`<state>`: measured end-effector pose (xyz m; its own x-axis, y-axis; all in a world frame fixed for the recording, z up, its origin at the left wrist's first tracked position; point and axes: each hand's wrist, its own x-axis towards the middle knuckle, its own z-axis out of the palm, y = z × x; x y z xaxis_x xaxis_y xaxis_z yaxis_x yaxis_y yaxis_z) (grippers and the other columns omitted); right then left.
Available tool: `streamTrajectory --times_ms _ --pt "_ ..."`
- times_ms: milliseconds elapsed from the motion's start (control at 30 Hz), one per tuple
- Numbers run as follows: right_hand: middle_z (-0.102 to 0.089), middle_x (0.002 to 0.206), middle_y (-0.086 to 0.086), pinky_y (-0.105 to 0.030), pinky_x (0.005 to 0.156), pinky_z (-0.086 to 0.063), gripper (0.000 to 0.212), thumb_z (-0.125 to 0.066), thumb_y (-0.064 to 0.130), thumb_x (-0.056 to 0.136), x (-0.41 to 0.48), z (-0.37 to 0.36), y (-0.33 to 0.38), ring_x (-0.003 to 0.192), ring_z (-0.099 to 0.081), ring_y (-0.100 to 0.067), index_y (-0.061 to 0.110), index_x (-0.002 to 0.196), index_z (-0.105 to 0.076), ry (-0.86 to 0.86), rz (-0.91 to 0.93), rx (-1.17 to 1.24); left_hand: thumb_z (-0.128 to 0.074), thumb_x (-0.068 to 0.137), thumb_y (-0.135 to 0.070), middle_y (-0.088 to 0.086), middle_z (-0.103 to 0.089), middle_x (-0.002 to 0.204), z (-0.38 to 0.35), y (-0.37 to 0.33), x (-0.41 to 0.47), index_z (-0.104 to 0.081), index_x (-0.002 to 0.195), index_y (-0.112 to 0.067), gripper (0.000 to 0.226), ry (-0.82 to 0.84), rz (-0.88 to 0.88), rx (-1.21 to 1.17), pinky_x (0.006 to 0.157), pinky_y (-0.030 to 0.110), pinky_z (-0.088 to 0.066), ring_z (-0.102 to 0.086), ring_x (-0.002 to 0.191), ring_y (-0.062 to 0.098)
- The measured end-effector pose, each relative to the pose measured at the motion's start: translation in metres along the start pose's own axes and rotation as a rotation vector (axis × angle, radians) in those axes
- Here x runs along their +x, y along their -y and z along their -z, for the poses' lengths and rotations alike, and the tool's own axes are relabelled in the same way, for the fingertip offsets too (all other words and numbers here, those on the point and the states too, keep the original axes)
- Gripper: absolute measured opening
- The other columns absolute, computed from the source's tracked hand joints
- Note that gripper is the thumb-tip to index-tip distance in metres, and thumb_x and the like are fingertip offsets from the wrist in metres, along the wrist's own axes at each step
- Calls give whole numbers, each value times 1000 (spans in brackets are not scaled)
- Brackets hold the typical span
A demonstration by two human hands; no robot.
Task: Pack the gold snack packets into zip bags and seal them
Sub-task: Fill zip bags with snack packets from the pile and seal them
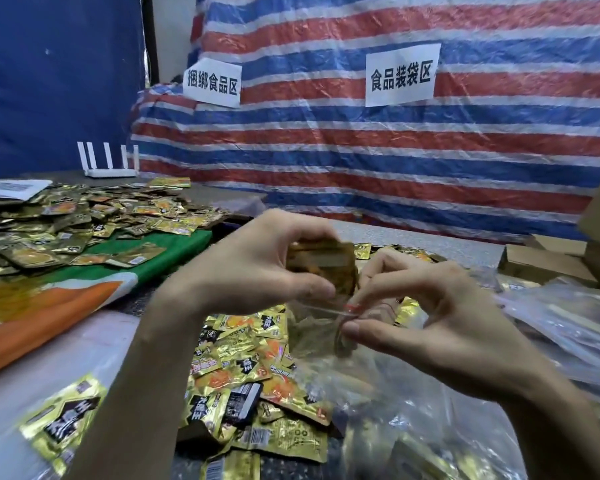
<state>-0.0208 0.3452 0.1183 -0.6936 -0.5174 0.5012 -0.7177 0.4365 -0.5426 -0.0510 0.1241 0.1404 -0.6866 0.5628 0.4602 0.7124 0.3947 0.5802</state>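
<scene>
My left hand (257,265) grips a small stack of gold snack packets (329,263), held just above the mouth of a clear zip bag (317,325). My right hand (426,306) pinches the bag's rim beside its red zip strip, thumb and forefinger holding it apart. Some packets show dimly inside the bag. Beneath both hands lies a loose heap of gold packets (253,368) with black and orange print.
A large pile of gold packets (70,216) covers the green and orange cloth at the left. Clear filled bags (561,327) lie at the right beside cardboard boxes (548,261). A white router (110,164) stands at the back left. A striped tarp with two paper signs hangs behind.
</scene>
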Motion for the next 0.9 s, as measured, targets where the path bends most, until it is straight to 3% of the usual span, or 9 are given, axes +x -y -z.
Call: streamTrajectory --times_ms 200,333,400,467,567,667,767,833,900 --pt "-65 87 1 -47 78 -51 19 -75 29 75 6 -10 -7 86 -63 -22 13 86 -79 -98 42 149 -76 86 -14 -3 -66 83 3 4 -2 -69 97 -13 14 26 35 98 62 16 -47 -61 74 7" --pt "-64 89 -6 -35 70 -47 17 -77 23 78 7 -8 -7 84 -61 -19 8 87 -76 -135 84 284 -60 88 -50 0 -69 86 6 4 -3 -70 92 -18 34 28 62 100 65 25 -51 -63 80 12" --pt "-63 90 -12 -33 71 -45 20 -77 21 76 7 -7 -6 84 -60 -22 4 87 -73 -165 99 367 -50 82 -68 -6 -68 84 7 4 -4 -71 88 -24 49 43 73 132 64 20 -48 -62 81 9" --pt "-61 89 -17 -38 68 -42 24 -76 19 74 8 -6 -5 81 -56 -28 -1 86 -70 -219 101 440 -53 75 -73 -11 -68 82 6 4 -4 -73 80 -33 44 57 57 151 64 15 -46 -61 82 6" --pt "-61 83 -19 -46 64 -40 26 -75 19 73 5 0 -4 75 -54 -41 -4 85 -69 -263 77 431 -74 69 -64 -12 -69 83 7 4 -7 -75 73 -34 30 7 -20 190 76 18 -46 -62 90 4" --pt "-62 80 -15 -50 63 -47 24 -80 16 76 2 5 -5 75 -58 -42 -3 83 -69 -253 23 365 -77 71 -48 -5 -69 75 13 5 -12 -74 68 -20 29 -94 -120 147 68 19 -48 -63 78 11" --pt "-66 78 -14 -39 69 -52 27 -79 23 74 1 6 -6 77 -63 -39 1 84 -68 -295 6 337 -72 84 -30 -3 -73 74 21 18 -12 -73 78 -17 14 -239 -197 -44 69 17 -50 -69 71 11" --pt "-67 79 -14 -33 67 -55 23 -75 22 75 2 7 -6 76 -66 -35 2 84 -69 -316 6 303 -68 89 -28 -1 -74 83 23 41 -4 -72 89 -14 14 -330 -94 -143 73 19 -52 -69 78 11" --pt "-66 79 -16 -48 62 -56 24 -72 26 73 3 6 -7 74 -63 -42 4 83 -70 -288 -25 253 -63 95 -27 -3 -73 88 15 75 10 -69 93 -18 11 -366 94 -112 73 20 -52 -68 81 7"
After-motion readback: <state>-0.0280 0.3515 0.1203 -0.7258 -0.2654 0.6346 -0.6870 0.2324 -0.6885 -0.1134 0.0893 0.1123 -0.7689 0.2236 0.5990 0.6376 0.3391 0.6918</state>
